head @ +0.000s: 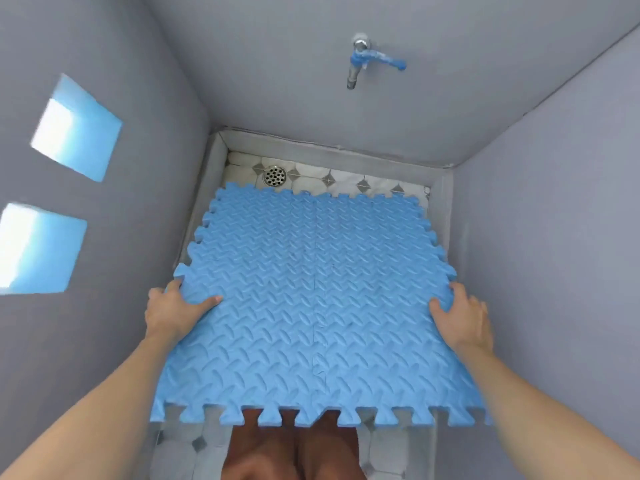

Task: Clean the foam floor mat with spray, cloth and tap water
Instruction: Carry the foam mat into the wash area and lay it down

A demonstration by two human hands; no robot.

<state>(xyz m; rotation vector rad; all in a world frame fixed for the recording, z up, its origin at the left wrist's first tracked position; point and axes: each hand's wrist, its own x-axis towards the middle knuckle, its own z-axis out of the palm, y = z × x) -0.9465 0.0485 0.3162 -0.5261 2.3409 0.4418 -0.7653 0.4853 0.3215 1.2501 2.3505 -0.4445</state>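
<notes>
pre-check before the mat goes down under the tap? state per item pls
1. Both hands on foam mat: left hand and right hand grip opposite side edges: ok.
2. Tap off, no stream visible: ok.
3. Floor drain uncovered by mat: ok.
4. Mat tiles joined, centre seam closed: ok.
5. Spray and cloth within reach: cannot tell, neither in view.
6. Mat flat on floor: not ok, near edge raised.

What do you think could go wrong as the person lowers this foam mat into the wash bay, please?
The blue foam mat is made of interlocked pieces, and the left hand and right hand grip only its side edges, so a seam could pull apart or sag. Its far edge sits close to the floor drain, so it might cover it and pool water once the tap runs.
</notes>
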